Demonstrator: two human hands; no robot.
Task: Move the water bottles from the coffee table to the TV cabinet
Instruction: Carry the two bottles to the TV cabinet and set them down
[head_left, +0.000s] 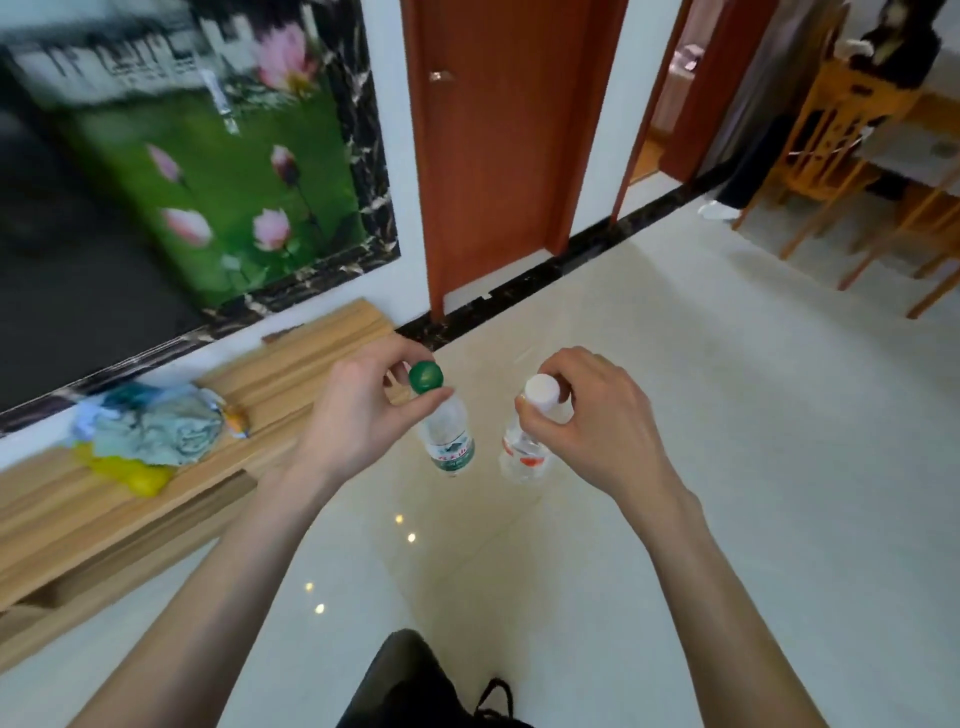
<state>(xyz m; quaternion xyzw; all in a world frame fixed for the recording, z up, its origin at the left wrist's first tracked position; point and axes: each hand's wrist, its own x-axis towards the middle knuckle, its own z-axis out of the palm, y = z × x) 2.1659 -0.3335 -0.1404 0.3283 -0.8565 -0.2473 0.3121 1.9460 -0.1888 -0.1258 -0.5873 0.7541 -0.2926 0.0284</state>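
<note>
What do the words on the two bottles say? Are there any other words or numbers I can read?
Green-capped bottle, held by the left hand: green and white label with red print, too blurred to read.
White-capped bottle, held by the right hand: red mark on its label, too blurred to read.
Flower picture on the wall: dark marks along its top, unreadable.
No other text shows.

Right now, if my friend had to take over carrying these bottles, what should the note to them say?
Left hand: pinches the green-cap bottle by its neck, hanging over the floor.
Right hand: grips the white-cap bottle at its neck, also in the air.
TV cabinet: just ahead to the left, below the TV; some bags already lie on it.
Done: both bottles are picked up and carried near the cabinet. The coffee table is out of view.
Left: set both bottles upright on a bare part of the cabinet top, then let go.
</note>
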